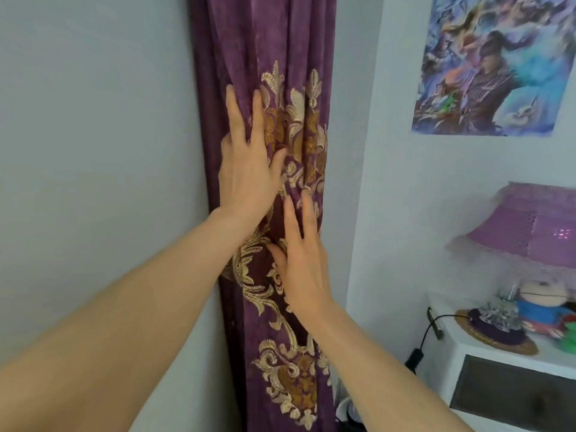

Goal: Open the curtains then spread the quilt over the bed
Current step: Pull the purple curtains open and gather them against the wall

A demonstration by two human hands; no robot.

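The purple curtain, embroidered in gold, hangs bunched in a narrow column against the wall. My left hand presses flat on its folds with straight fingers, grip open. My right hand lies flat just below it, grip open too. A purple-shaded lamp stands on the white table at right.

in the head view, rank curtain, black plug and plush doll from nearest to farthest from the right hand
1. curtain, under the right hand, touching it.
2. black plug, low to its right, beside the white cabinet.
3. plush doll, far right, on top of the cabinet.
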